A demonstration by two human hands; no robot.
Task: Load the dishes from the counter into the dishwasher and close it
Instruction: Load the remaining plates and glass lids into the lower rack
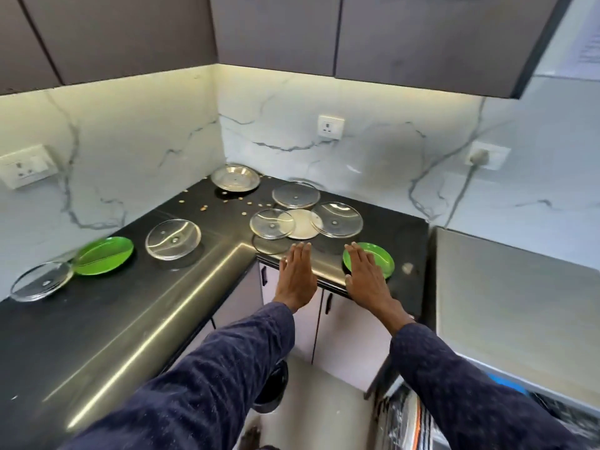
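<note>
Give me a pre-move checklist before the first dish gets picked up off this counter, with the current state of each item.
1. Both hands free: ok. The left hand and right hand are flat, open and hold nothing.
2. Nearest dish within reach: ok. The right hand's fingers overlap the green plate by the edge.
3. Stacking at the cluster: not ok. The glass plates overlap a steel plate; lift the top ones first.
4. Counter clean: not ok. Crumbs lie near the far steel plate.
5. Dishwasher open and roomy: cannot tell. Only a sliver shows at lower right.
</note>
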